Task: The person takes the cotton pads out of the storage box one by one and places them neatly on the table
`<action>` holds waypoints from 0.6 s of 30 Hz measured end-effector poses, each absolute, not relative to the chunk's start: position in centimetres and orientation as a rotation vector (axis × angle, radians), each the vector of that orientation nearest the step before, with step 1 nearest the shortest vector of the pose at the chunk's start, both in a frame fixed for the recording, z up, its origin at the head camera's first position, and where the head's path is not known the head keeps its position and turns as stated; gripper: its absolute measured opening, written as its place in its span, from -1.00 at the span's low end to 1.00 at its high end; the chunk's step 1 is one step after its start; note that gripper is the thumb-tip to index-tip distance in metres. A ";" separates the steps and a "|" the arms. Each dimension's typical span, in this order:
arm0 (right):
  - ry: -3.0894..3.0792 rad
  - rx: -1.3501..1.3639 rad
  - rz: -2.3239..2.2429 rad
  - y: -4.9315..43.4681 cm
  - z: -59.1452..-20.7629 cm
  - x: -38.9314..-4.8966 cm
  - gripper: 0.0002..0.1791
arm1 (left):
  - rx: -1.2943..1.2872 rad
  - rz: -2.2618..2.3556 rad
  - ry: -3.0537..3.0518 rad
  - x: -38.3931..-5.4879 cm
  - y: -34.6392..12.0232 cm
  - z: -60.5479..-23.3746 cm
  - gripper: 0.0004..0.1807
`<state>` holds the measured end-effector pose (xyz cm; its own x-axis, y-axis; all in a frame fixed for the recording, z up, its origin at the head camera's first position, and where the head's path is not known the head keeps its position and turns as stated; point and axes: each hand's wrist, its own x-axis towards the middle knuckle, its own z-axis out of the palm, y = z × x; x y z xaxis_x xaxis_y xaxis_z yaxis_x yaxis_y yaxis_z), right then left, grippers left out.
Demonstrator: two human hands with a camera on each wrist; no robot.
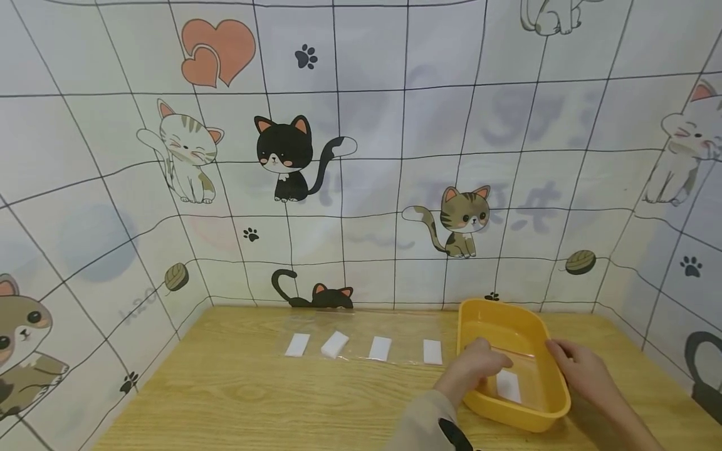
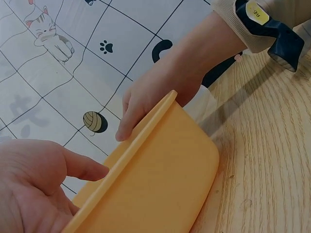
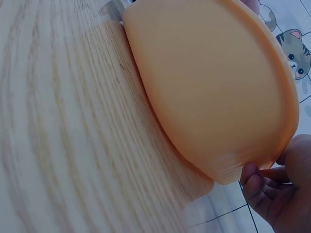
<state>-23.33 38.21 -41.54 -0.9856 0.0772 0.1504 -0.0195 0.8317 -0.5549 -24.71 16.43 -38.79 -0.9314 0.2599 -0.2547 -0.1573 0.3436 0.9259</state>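
A yellow plastic basin (image 1: pixel 510 410) stands on the right part of the wooden table. My left hand (image 1: pixel 478 363) reaches over its left side, with the fingers down inside. In the left wrist view the thumb of this left hand (image 2: pixel 36 182) is extended near the rim, while the other fingers are mostly hidden behind the wall. Close below that hand, a white rectangular piece (image 1: pixel 509 386) lies on the basin floor. On the opposite side my right hand (image 1: pixel 583 369) grips the rim; the right wrist view shows the right hand (image 3: pixel 274 187) with curled fingers at the basin's edge.
Left of the basin, several white rectangular pieces (image 1: pixel 380 348) lie in a row on or in a clear plastic sheet or bag (image 1: pixel 355 326) near the table's back edge. A cat-patterned wall covering (image 1: pixel 372 188) encloses the wooden table (image 1: pixel 271 401) behind and at both sides.
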 end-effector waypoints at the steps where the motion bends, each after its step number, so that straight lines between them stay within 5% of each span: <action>1: -2.843 -0.045 0.861 38.2 -41.6 -23.3 -0.32 | 0.084 1.636 2.240 -24.7 16.6 -38.9 -0.56; 18: -2.843 -0.055 0.867 38.3 -41.6 -23.1 -0.28 | 0.073 1.754 2.144 -24.4 17.3 -39.3 -0.79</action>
<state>-23.13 38.28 -41.62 -0.9851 0.0841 0.1503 -0.0141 0.8305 -0.5569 -24.39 17.28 -39.27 -0.9307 0.2687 -0.2481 -0.1900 0.2243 0.9558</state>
